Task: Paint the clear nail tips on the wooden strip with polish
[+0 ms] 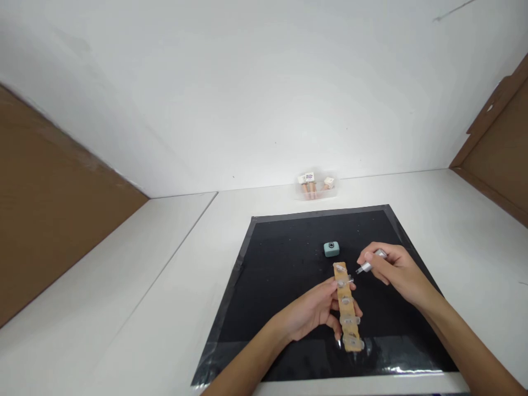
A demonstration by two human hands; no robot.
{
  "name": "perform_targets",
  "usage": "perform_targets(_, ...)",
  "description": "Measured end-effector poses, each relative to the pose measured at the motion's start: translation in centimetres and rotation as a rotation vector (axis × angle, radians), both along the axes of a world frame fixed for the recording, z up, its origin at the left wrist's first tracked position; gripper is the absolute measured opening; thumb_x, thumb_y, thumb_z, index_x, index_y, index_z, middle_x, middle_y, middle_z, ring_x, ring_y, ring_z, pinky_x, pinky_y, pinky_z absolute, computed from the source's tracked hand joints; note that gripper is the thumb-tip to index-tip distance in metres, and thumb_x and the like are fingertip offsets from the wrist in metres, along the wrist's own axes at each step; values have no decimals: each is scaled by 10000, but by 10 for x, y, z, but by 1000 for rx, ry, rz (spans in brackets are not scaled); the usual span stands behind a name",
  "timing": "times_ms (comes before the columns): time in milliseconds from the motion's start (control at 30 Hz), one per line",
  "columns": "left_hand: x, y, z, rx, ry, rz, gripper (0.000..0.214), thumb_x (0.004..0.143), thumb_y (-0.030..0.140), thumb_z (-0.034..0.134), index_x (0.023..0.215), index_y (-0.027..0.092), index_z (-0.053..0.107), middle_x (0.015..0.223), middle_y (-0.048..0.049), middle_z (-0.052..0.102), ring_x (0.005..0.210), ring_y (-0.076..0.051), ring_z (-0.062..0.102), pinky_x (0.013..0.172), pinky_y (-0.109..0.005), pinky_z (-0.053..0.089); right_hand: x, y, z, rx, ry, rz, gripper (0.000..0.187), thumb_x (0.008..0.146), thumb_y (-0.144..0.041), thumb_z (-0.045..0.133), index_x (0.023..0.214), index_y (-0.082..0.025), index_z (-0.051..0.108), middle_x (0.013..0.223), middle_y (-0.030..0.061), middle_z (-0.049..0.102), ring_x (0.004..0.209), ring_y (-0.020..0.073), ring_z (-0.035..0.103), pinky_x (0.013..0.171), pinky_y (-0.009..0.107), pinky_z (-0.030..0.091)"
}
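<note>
My left hand (315,311) grips a tan strip (345,308) from its left side, with some fingertips showing past its right edge. Several clear pieces that look like false nail tips lie crosswise along the strip. Pinched in my right hand (391,267) is a nail polish brush (373,260) with a silver cap. Its tip points down and left, just right of the strip's upper part, apart from it or nearly so. Beyond the strip's far end stands a small teal nail polish bottle (331,250) with its dark neck uncapped.
A black mat (284,258) with taped edges lies under the hands on the white table (173,297). Behind it, against the white wall, a clear plastic container (315,193) holds several small bottles with white tops. Brown panels (53,203) stand at left and right.
</note>
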State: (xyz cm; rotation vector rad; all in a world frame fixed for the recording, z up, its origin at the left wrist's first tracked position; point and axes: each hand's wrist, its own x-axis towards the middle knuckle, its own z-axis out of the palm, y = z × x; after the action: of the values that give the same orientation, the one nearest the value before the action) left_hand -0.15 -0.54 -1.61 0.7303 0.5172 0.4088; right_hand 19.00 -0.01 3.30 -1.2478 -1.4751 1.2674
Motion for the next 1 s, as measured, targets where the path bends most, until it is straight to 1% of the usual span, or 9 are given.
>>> perform_targets(133, 1, 1, 1, -8, 6, 3, 419, 844, 495, 430, 1043, 137, 519, 807, -96, 634, 629, -151, 577, 481, -239, 442, -1, 0, -1, 51, 18, 121, 360, 800, -490, 544, 733, -155, 658, 464, -48, 424, 393, 70, 354, 383, 205, 292)
perform_targets(200, 0, 1, 2, -10, 7, 1, 421, 844, 496, 428, 1049, 139, 520, 809, -96, 635, 626, -150, 576, 481, -239, 442, -1, 0, -1, 51, 8, 151, 348, 809, -476, 541, 742, -156, 662, 490, -36, 458, 404, 71, 372, 386, 202, 302)
perform_targets(367, -2, 0, 2, -4, -17, -5, 414, 843, 493, 434, 1043, 143, 526, 818, -93, 634, 652, -154, 579, 498, -237, 436, 2, -1, 2, 38, -47, 60, 328, 793, -459, 559, 676, -163, 635, 440, -71, 353, 379, 64, 319, 360, 195, 279)
perform_targets(433, -2, 0, 1, -4, -16, -8, 416, 840, 499, 436, 1039, 145, 526, 812, -91, 634, 644, -151, 577, 498, -238, 435, 2, -1, 4, 49, -48, 45, 335, 789, -464, 561, 666, -162, 635, 432, -72, 349, 373, 63, 316, 356, 195, 280)
perform_targets(500, -1, 1, 0, -3, -9, -11, 421, 836, 504, 442, 1039, 145, 525, 815, -91, 634, 645, -151, 578, 496, -236, 434, 2, -1, 4, 68, -37, 78, 341, 794, -470, 555, 684, -159, 644, 445, -57, 397, 379, 66, 339, 362, 197, 293)
perform_targets(600, 0, 2, 1, -6, 4, -7, 432, 835, 506, 440, 1054, 141, 520, 811, -90, 634, 637, -152, 578, 487, -234, 431, 1, -1, 5, 80, -27, 182, 342, 811, -470, 536, 732, -160, 657, 533, -12, 521, 411, 73, 390, 377, 200, 313)
perform_targets(667, 0, 2, 1, -7, 7, -5, 434, 840, 505, 432, 1060, 141, 518, 810, -90, 635, 637, -152, 580, 486, -235, 435, 1, -1, 5, 71, -40, 214, 342, 820, -467, 528, 741, -160, 656, 583, 7, 559, 426, 75, 401, 382, 200, 313)
perform_targets(867, -3, 1, 0, -8, -23, -11, 410, 830, 501, 454, 1029, 149, 524, 811, -85, 640, 630, -143, 579, 485, -227, 440, 6, 0, 3, 73, -97, 104, 366, 806, -486, 542, 666, -160, 630, 437, -65, 355, 387, 67, 311, 372, 205, 263)
perform_targets(1000, -2, 2, 0, -2, -21, -12, 416, 833, 501, 448, 1038, 148, 525, 803, -83, 636, 639, -147, 580, 488, -229, 438, 7, 0, 1, 80, -71, 157, 361, 813, -488, 531, 699, -161, 636, 463, -49, 406, 397, 71, 334, 374, 206, 277)
